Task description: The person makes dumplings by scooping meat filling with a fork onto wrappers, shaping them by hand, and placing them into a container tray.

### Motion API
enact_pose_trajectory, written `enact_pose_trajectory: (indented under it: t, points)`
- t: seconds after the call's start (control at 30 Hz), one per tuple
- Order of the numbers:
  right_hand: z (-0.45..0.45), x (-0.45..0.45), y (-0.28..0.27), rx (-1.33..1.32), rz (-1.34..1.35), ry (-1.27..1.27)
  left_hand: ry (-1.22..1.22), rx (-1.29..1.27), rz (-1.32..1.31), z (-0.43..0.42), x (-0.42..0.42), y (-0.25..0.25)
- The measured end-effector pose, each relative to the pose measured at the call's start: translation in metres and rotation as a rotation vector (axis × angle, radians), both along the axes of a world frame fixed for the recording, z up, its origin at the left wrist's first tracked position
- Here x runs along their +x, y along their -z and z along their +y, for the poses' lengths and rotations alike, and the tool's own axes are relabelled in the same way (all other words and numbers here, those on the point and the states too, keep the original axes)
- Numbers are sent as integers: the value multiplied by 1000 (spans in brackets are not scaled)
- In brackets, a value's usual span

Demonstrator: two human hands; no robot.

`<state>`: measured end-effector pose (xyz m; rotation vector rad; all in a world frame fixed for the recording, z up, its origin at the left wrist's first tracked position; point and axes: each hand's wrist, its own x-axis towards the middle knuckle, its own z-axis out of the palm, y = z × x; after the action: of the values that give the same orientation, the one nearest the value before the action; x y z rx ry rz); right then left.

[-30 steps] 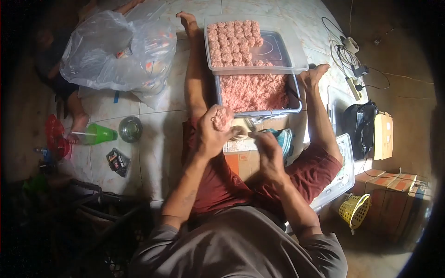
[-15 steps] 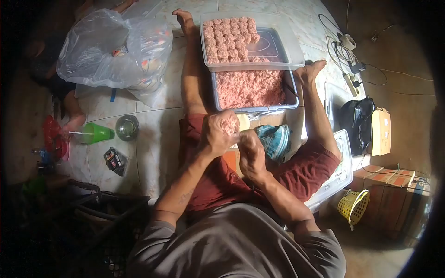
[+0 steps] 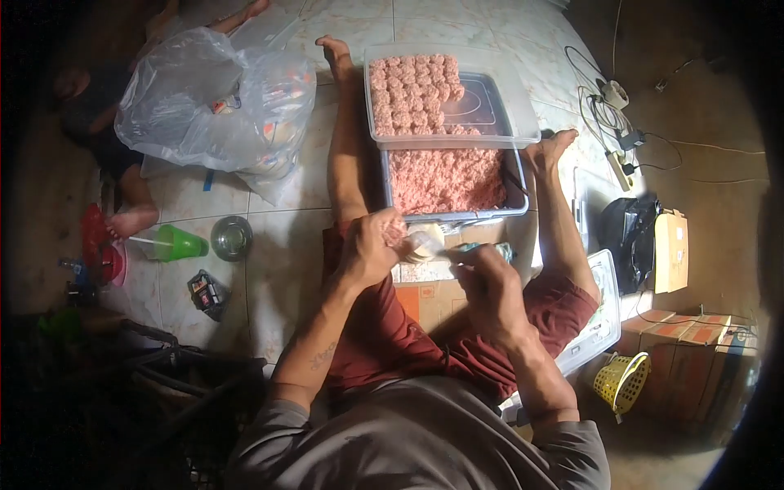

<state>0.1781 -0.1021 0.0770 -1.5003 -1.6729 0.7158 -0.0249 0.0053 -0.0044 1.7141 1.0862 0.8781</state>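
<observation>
My left hand (image 3: 374,249) is closed around a lump of pink minced meat (image 3: 394,232), part of which shows at the top of the fist. My right hand (image 3: 494,286) is closed on what looks like a spoon (image 3: 451,255), blurred, pointing toward the left hand. Beyond both hands stands a blue-grey tub (image 3: 523,184) of loose minced meat (image 3: 445,180). Resting across its far side is a clear plastic container (image 3: 523,135) with rows of meatballs (image 3: 412,94) on its left part. A pale round dish (image 3: 426,242) lies just behind the hands.
A cardboard box (image 3: 441,302) sits between my legs, with a teal cloth (image 3: 490,251) near it. To the left are a plastic bag (image 3: 188,98), a green cup (image 3: 181,242) and a metal bowl (image 3: 232,238). Another person's foot (image 3: 132,220) shows there. A yellow basket (image 3: 622,382) stands right.
My right hand has drawn away from the left, moving right and toward me. The left hand stays closed on the meat. The whole view has shifted slightly.
</observation>
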Motion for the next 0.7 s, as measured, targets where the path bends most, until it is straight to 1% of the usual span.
enact_pose_trajectory:
  t: [0.03,0.07,0.1,0.17,0.2,0.27,0.3,0.33,0.4,0.43,0.47,0.53,0.57,0.6,0.63,0.67,0.7]
  points:
    - [-1,0,-5,-47,35,85,-17,-54,160,1,-3,-5]
    - [-1,1,-5,-44,32,90,-11,-51,157,1,-1,-5]
    - [-1,1,-5,-94,184,172,86,-43,-135,1,1,-6]
    - [-3,1,-8,-120,339,255,269,-280,-474,0,-10,-13]
    - [-1,1,-2,-110,344,261,278,-273,-469,5,-12,-14]
    - [-4,0,16,-15,96,88,321,-68,-96,6,-14,-15]
    - [-2,-4,14,-10,54,25,227,331,40,6,-6,-9]
    - [3,-8,11,1,12,-35,240,338,43,6,-4,-5]
    - [2,-2,-10,-112,99,-9,156,149,123,6,-5,-2]
    - [0,0,-11,-222,176,76,168,113,114,6,-10,-1]
    - [3,-4,-14,-129,166,141,186,114,132,5,-11,0]
    - [8,-8,5,-95,115,62,134,117,73,4,1,-7]
    - [7,-6,10,-90,128,82,106,188,111,4,5,-11]
    - [7,-3,11,-63,137,32,127,190,120,4,3,-9]
    - [10,0,10,-34,137,-27,194,70,-104,5,0,-6]
    - [9,1,7,-38,137,-30,246,-57,-331,4,-2,-2]
    - [6,1,-1,40,132,-21,307,-148,-383,1,-3,-28]
